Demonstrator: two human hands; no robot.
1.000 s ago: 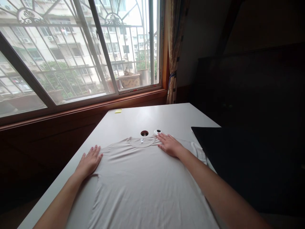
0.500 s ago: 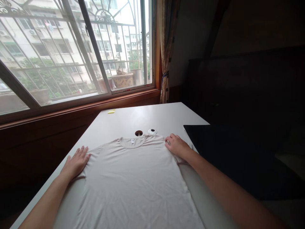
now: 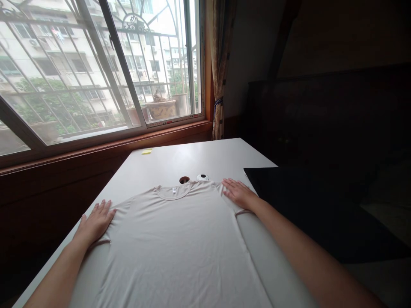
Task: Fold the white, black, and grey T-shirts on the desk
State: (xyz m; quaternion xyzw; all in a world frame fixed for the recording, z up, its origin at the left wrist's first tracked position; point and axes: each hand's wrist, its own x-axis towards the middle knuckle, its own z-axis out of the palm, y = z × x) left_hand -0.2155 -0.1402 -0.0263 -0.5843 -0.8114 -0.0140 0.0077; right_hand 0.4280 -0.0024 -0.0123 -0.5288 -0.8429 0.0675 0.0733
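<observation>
A pale T-shirt lies spread on the white table, its neckline toward the far side and a small label showing inside the collar. My left hand rests flat on the left sleeve, fingers stretched out. On the right shoulder and sleeve lies my right hand, palm down with its fingers extended. Both hands press on the cloth without gripping it. Soft wrinkles run across the shirt, and its lower hem is out of view.
Beyond the collar are a round hole in the tabletop and a white ring-shaped cover. A yellow sticky note sits near the far left corner. A dark flat panel borders the right side. Behind stand a window and a curtain.
My right hand has gone from curled fingers at the shirt's shoulder to lying flat there. The right sleeve is spread out more. My left hand stays flat on its sleeve.
</observation>
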